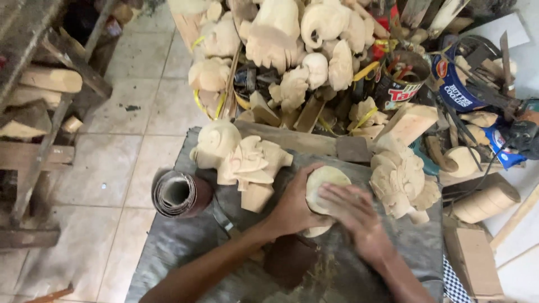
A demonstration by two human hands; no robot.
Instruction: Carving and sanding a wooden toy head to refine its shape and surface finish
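My left hand (293,209) grips a pale round wooden piece (321,180) that rests on a grey cloth-covered work surface (185,241). My right hand (355,216) lies flat over the piece's near side, blurred by motion; whether it holds anything under the palm is hidden. A carved pale wood figure (242,163) lies just left of my left hand. Another carved figure (401,179) lies to the right of my right hand.
A roll of sandpaper (181,193) sits at the work surface's left edge. Several unfinished wooden carvings (292,39) are piled at the back, with tins (401,78) of tools and wood offcuts. Timber stacks (39,95) stand at the left on the tiled floor.
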